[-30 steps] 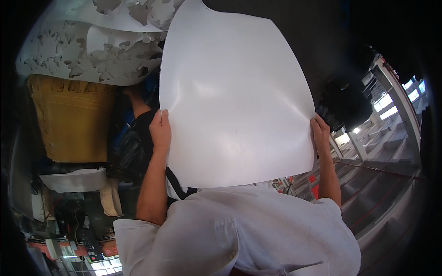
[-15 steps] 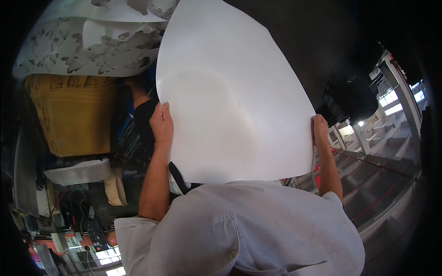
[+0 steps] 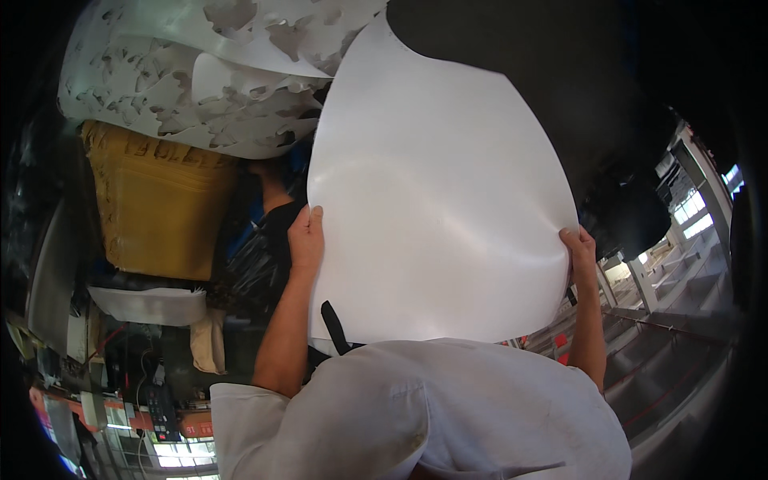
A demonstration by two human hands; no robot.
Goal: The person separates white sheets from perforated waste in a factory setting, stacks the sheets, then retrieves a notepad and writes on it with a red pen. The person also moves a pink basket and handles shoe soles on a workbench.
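Observation:
A large white flexible sheet [image 3: 432,216] is stretched out in front of my chest, its near edge against my shirt. My left hand [image 3: 306,240] pinches its left edge, thumb on top. On the opposite edge my right hand [image 3: 581,250] grips it, thumb on top and fingers beneath. The sheet bows and dents a little by the right hand. Its far edge curves down in a dip. A black strap [image 3: 334,326] lies over the near left corner.
At the upper left hang or lie white sheets with ragged cut-outs [image 3: 184,88]. Below them is a yellow-brown carton [image 3: 160,204], with a stack of white sheets [image 3: 148,306] nearer me. Another person's dark sleeve [image 3: 280,224] shows beside the carton. A dark surface [image 3: 552,48] lies beyond.
The sheet and both hands sit lower and farther right in the picture, along with the surroundings. The sheet's far edge has sagged into a curve, and my right thumb now shows on top.

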